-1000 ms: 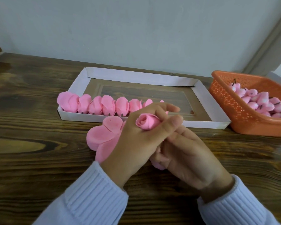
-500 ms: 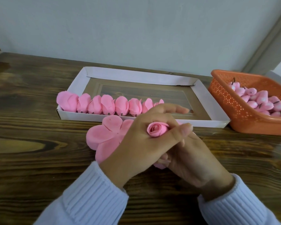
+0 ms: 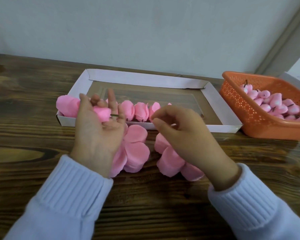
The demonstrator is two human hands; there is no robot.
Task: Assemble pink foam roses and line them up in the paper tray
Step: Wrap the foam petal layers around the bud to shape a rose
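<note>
My left hand (image 3: 97, 129) is turned palm up over the near left part of the white paper tray (image 3: 213, 94) and holds a pink foam rose (image 3: 102, 113) whose thin dark stem points right. A row of several finished roses (image 3: 140, 110) lies along the tray's near wall. My right hand (image 3: 185, 134) hovers in front of the tray with thumb and forefinger pinched together and nothing visible between them. Two stacks of pink petal cutouts lie on the table: one (image 3: 135, 149) beside my left wrist, the other (image 3: 168, 160) partly under my right hand.
An orange perforated basket (image 3: 235, 103) with several pink rose buds on short stems stands at the right, close to the tray's right end. The dark wooden table (image 3: 24, 135) runs back to a pale wall. The tray's far half shows bare bottom.
My hands have come apart. The left hand turned palm up and carried the rose left and back over the tray's near wall. The right hand let go and rose, uncovering the second petal stack.
</note>
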